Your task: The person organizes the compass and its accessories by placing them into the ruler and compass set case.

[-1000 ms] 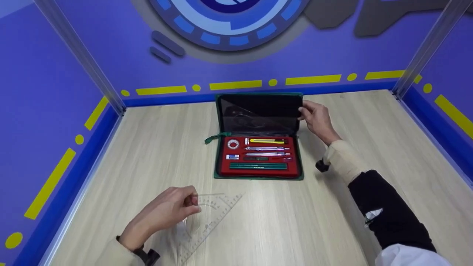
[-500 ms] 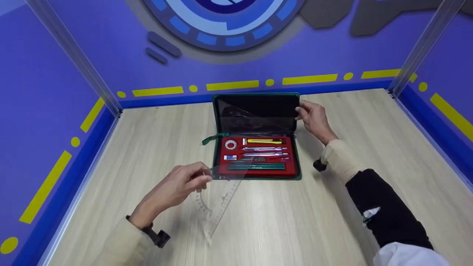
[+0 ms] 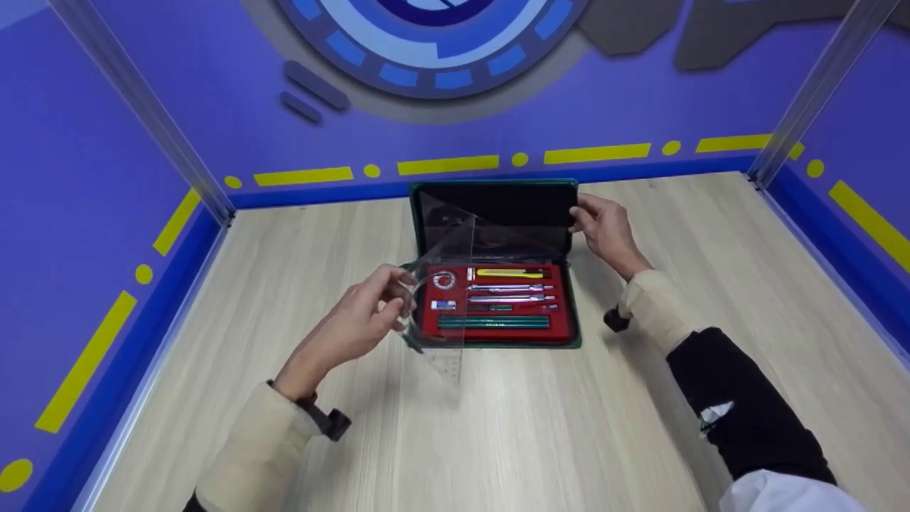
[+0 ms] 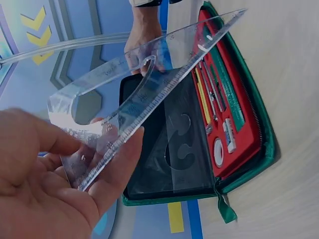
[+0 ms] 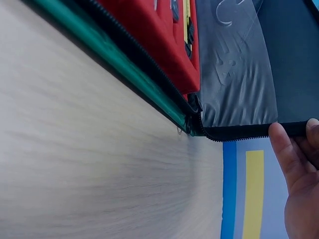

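My left hand (image 3: 352, 320) holds a clear plastic set square (image 4: 132, 107) between thumb and fingers, in front of the left side of an open green zip case (image 3: 526, 345). In the left wrist view the square tilts up across the case. My right hand (image 3: 608, 231) pinches the right edge of the raised black lid (image 3: 530, 203). A see-through pocket (image 4: 185, 177) on the lid's inside shows curved cut-out outlines. The red tray (image 3: 565, 331) holds a yellow cutter (image 3: 508, 273), two silver compass-like tools, green pencils (image 3: 494, 322), an eraser (image 3: 443, 305) and a white ring (image 3: 444, 280).
Pale wooden table (image 3: 569, 427) lies around the case. Blue panels (image 3: 355, 135) with yellow marks stand behind and at both sides. A green pull strap (image 4: 227, 209) hangs from the case's left corner.
My left hand has moved forward and right with the set square, from the table's front to the case's left side, and the square has turned upward. The right hand stays on the lid.
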The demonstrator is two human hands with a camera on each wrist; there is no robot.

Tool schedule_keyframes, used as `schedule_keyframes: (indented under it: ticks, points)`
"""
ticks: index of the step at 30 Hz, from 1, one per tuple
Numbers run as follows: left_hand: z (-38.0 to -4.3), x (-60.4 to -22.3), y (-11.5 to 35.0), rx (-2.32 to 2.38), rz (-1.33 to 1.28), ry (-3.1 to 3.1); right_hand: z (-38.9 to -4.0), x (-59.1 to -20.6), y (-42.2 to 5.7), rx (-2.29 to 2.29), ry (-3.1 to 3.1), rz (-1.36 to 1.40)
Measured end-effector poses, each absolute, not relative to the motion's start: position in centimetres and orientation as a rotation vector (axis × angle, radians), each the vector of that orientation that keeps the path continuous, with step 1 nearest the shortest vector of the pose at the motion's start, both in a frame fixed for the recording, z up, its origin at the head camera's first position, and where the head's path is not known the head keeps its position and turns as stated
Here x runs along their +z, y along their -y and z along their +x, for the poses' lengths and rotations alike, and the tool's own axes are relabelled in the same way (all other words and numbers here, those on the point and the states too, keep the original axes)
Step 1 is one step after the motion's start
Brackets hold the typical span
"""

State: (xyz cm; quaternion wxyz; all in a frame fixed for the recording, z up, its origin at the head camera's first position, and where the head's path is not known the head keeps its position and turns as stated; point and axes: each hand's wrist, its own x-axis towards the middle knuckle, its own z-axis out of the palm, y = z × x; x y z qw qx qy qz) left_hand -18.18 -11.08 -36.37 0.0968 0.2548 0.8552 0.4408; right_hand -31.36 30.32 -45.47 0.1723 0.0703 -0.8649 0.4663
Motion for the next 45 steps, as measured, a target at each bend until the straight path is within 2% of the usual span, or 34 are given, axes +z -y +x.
schedule_keyframes:
  ticks: [11,18,25,36,45]
  points:
    - [-22.5,-35.6,8.1,1.496,0.877,-2.883,-31.3,-45.6,-30.3,1.343,2.436,0.215]
    - [-25.8,-36.2,6.2,1.735,1.096,-2.949,-31.4,-45.7,-30.3,1.334,2.423,0.225]
    - [-28.1,-37.0,5.2,1.732,1.231,-3.052,-31.4,-45.6,-30.3,1.354,2.412,0.236]
    - [-29.6,-37.9,4.4,1.603,1.292,-3.129,-31.2,-45.6,-30.2,1.358,2.419,0.229]
    - [-30.0,-36.8,3.7,1.356,1.255,-3.105,-31.3,-45.6,-30.2,1.387,2.410,0.216]
